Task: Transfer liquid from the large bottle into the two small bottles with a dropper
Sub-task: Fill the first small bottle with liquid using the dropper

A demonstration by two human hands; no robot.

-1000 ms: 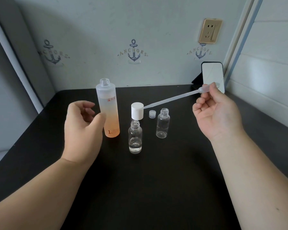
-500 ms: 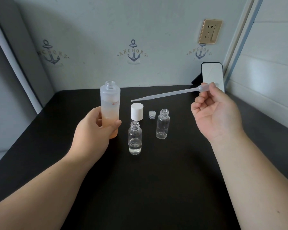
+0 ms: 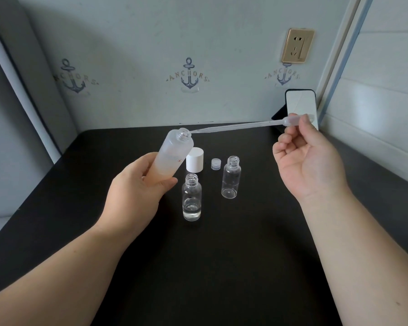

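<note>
The left hand point(image 3: 137, 194) grips the tilted large bottle point(image 3: 171, 158) while the right hand point(image 3: 302, 158), fingers point(image 3: 292, 131) pinching the dropper point(image 3: 240, 126), brings its tip to the mouth for a refill, which next needs threading inside.

Two small bottles point(image 3: 191, 200) point(image 3: 231, 177) on table point(image 3: 222, 267), caps point(image 3: 194, 160) point(image 3: 215, 164) just behind.

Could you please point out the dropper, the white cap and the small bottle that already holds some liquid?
dropper point(image 3: 236, 127): head view, on the middle of its thin stem.
white cap point(image 3: 194, 160): head view, on its side wall.
small bottle with liquid point(image 3: 191, 198): head view, on its clear body.
</note>
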